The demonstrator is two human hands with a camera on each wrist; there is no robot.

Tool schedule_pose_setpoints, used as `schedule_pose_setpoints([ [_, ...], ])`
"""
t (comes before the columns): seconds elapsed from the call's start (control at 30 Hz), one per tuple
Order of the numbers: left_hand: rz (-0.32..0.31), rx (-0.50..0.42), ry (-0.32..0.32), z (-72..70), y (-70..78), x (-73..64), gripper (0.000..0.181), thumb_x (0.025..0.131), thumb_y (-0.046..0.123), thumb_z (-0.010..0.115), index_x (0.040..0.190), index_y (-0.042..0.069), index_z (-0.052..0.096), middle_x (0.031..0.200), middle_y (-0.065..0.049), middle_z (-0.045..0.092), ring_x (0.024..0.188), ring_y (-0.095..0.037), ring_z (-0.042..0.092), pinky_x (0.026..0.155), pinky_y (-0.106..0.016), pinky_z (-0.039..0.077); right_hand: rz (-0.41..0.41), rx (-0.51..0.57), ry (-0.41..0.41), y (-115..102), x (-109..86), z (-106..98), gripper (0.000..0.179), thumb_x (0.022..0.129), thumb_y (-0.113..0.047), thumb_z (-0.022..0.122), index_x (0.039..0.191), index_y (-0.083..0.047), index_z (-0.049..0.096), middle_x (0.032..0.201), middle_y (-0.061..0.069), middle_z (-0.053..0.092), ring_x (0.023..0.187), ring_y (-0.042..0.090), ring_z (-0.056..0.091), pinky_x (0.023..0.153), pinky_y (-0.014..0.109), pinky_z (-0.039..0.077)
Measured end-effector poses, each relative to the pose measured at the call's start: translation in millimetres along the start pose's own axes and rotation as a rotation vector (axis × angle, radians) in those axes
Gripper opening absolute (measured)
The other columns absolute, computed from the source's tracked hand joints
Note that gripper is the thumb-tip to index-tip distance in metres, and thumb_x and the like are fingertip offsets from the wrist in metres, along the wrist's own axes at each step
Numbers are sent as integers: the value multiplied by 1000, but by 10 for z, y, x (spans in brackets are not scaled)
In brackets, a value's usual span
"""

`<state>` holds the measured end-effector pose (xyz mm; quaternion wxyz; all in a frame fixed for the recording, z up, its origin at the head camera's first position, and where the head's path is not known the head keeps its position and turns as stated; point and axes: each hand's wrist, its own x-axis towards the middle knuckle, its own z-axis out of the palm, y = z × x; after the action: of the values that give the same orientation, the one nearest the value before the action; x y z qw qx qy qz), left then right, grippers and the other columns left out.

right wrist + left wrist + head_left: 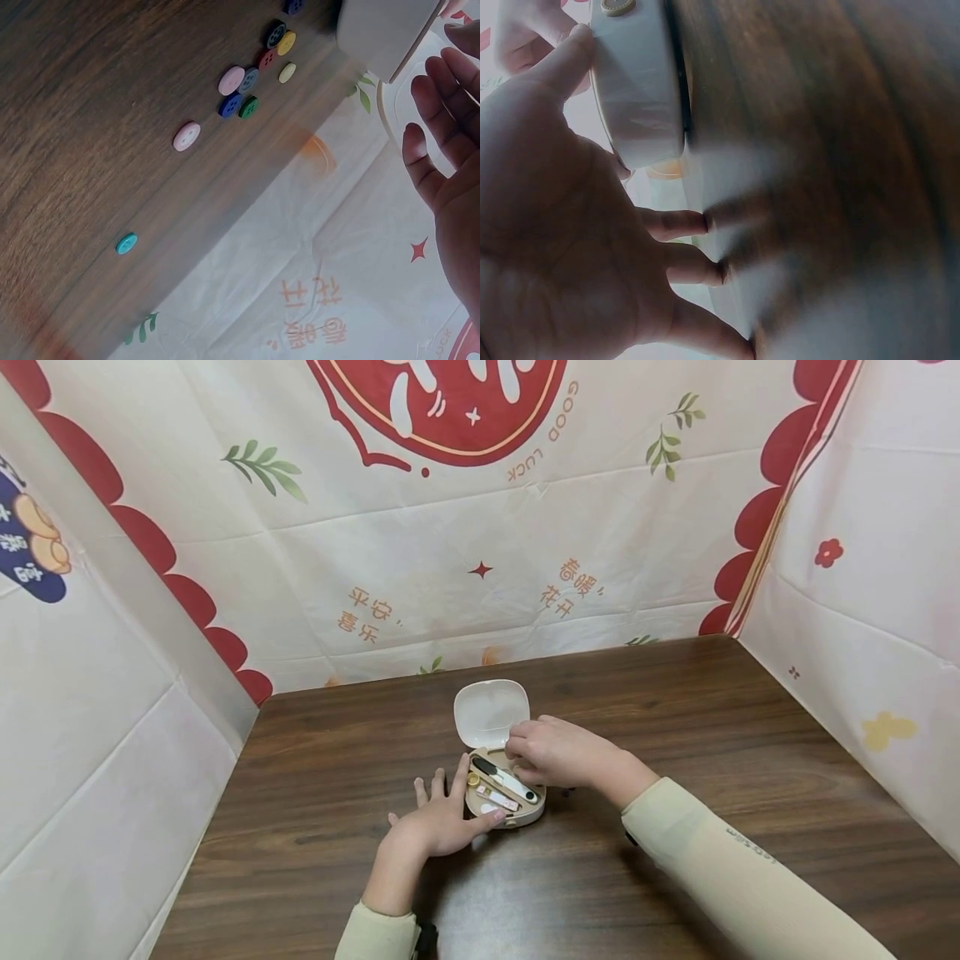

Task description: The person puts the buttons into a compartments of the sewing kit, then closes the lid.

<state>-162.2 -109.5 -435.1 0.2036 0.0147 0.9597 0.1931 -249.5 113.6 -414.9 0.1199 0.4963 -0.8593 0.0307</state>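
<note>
Dark wood grain runs across the table (315, 768), smooth enough to catch a dull sheen. Closest to me, a cuffed beige sleeve (378, 935) leads to the left hand (435, 827), its fingers spread wide. Forefinger and thumb touch the case (531, 816), one along its side, the other at its front rim, while the other fingertips stand out to the left.

The case sits just right of that hand, on the wood: a rounded, glossy, pale shell with a beige tray inside. By the forefinger is a small gold ring (473, 779); farther right lie slim black-and-white snips (504, 777).

The right hand (562, 752) bends over the tray's far right part, fingers curved inward; I cannot tell whether they pinch anything. Below its wrist, beside the case, small round buttons (231, 80) in pink, blue, green, yellow and turquoise lie scattered. Beyond the right fingers stands the smooth white lid (486, 710), tipped open. Farthest off hangs a creased white cloth (450, 543), printed with red scallops and green leaves.
</note>
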Motion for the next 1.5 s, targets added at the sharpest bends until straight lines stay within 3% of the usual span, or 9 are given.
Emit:
schedule_pose_setpoints([
  [0.23, 2, -6, -2, 6, -9, -3, 104, 76, 88, 44, 155, 44, -8, 165, -15, 12, 150, -46, 7, 92, -89, 12, 11, 33, -54, -2, -26, -68, 11, 87, -29, 70, 87, -20, 65, 78, -11, 53, 69, 7, 50, 68, 31, 49],
  [0.5, 2, -3, 6, 15, -12, 7, 105, 75, 90, 43, 155, 45, -8, 165, -15, 12, 151, -46, 7, 92, -89, 12, 30, 90, -65, 32, -113, -124, 9, 85, -24, 71, 89, -17, 66, 83, -7, 58, 71, 5, 52, 68, 28, 50],
  [0.73, -2, -5, 7, 22, -24, 12, 105, 74, 90, 42, 154, 47, -9, 165, -13, 11, 151, -45, 6, 92, -89, 10, 128, 187, -100, 112, -319, -201, 12, 86, -27, 72, 94, -20, 66, 90, -7, 60, 76, 3, 55, 70, 26, 51],
  [0.97, -5, -3, 11, 10, -21, 12, 104, 74, 90, 43, 154, 47, -9, 165, -13, 11, 151, -44, 5, 94, -88, 10, 185, 267, -110, 271, -573, -237, 16, 86, -26, 73, 99, -17, 67, 95, -4, 62, 82, 10, 61, 73, 27, 52],
  [1.2, -5, -3, 7, 10, -15, 14, 104, 75, 89, 43, 154, 47, -9, 165, -12, 11, 151, -44, 5, 94, -88, 9, 279, 289, -155, 416, -782, -255, 19, 87, -26, 73, 103, -18, 68, 100, -3, 65, 89, 13, 63, 78, 32, 54],
  [1.5, -2, 0, 7, 15, -25, 30, 104, 74, 90, 42, 154, 47, -10, 165, -13, 11, 151, -44, 5, 93, -89, 10, 378, 295, -250, 541, -965, -139, 17, 87, -27, 73, 99, -16, 68, 96, -5, 63, 86, 12, 61, 73, 32, 52],
])
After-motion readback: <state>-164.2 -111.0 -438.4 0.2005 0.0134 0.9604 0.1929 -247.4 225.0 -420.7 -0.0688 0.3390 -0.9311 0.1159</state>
